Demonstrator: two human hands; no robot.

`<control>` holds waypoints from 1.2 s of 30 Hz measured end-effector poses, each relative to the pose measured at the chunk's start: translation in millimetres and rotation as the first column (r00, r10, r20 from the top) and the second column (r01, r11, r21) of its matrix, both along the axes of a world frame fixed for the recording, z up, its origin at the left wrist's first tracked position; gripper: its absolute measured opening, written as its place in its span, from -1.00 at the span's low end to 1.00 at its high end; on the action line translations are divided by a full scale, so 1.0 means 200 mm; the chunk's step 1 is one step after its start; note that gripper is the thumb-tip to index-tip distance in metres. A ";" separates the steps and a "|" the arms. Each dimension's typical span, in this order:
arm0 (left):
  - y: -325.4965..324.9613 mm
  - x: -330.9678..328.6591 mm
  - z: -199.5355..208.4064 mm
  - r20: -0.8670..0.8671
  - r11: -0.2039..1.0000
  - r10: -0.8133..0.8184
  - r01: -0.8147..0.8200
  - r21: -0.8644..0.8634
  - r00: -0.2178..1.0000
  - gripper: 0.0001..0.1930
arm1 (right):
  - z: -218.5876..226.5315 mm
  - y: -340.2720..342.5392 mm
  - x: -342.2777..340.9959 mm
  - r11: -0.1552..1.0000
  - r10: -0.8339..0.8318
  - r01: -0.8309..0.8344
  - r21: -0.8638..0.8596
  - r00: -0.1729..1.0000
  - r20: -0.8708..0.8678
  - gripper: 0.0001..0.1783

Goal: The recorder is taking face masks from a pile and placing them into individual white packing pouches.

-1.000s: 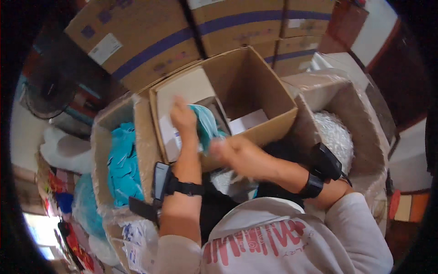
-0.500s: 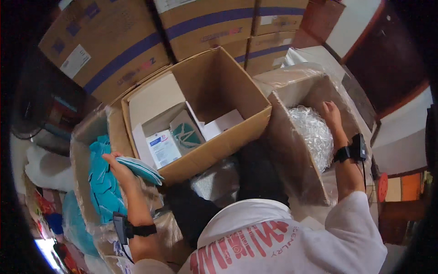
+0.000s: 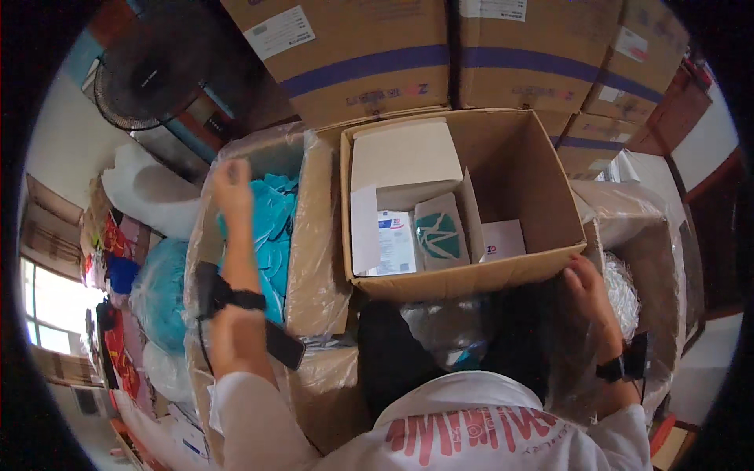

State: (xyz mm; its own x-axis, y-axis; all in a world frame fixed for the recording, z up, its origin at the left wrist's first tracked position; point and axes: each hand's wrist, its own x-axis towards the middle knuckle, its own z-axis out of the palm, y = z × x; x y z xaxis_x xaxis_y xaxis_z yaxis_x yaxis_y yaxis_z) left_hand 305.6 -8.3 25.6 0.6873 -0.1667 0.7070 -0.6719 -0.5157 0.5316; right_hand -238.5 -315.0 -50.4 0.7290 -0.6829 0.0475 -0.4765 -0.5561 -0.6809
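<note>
My left hand [image 3: 233,184] is over the far end of the plastic-lined box on the left. Motion smears its fingers, and I cannot make out anything in them. Below it lies a heap of teal folded pieces [image 3: 272,212] that look like face masks. My right hand [image 3: 587,284] is by the near right corner of the middle cardboard box [image 3: 471,279], fingers loosely bent and slightly apart, with nothing visible in them. In that box, a white inner carton [image 3: 404,161] holds a white printed packet [image 3: 396,243] and a teal mask-like piece with white straps [image 3: 438,235].
A plastic-lined box [image 3: 656,259] on the right holds a pile of shiny white strips [image 3: 619,294]. Large cartons [image 3: 377,59] are stacked behind. A fan [image 3: 129,94] stands at the far left, near a teal-filled plastic bag [image 3: 161,302]. A dark phone-like slab [image 3: 284,345] is beside my left forearm.
The view has turned left. My left hand has moved farther over the teal heap, and the stack it held no longer shows. My right hand has left the white pile for the middle box's corner.
</note>
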 end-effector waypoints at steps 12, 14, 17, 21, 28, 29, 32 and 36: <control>-1.04 -1.06 -1.26 -0.812 0.739 -0.064 0.574 0.352 0.580 -0.16 | 0.10 0.31 0.21 0.932 0.325 -0.313 0.182 0.945 -0.043 -0.74; -1.15 -1.12 -1.26 -0.803 0.709 0.038 0.550 0.441 0.595 -0.04 | 0.10 0.31 0.14 0.941 0.292 -0.268 0.204 0.952 -0.094 -0.74; -1.21 -1.14 -1.27 -0.779 0.790 0.099 0.426 0.440 0.619 0.05 | 0.11 0.28 0.06 0.951 0.264 -0.237 0.197 0.956 -0.126 -0.75; -1.14 -1.07 -1.30 -0.765 0.776 0.199 0.378 0.505 0.612 -0.14 | 0.09 0.23 0.02 0.943 0.196 -0.156 0.293 0.974 -0.112 -0.75; -0.91 -0.85 -1.12 -0.759 0.848 0.075 0.359 0.389 0.647 -0.60 | 0.00 0.17 0.06 0.924 0.166 -0.147 0.352 0.986 -0.025 -0.78; -0.87 -0.82 -1.11 -0.807 0.859 0.053 0.385 0.337 0.588 -0.65 | 0.01 0.17 0.07 0.921 0.163 -0.148 0.359 0.987 -0.010 -0.78; -0.82 -0.86 -0.93 -0.935 0.949 -0.076 0.314 0.039 0.347 -0.69 | 0.02 0.16 0.08 0.901 0.122 -0.120 0.416 0.992 0.022 -0.78; -0.71 -0.89 -0.84 -0.829 0.827 -0.559 0.079 -0.557 0.002 -0.65 | -0.08 0.14 0.15 0.803 0.048 -0.080 0.591 0.996 0.070 -0.75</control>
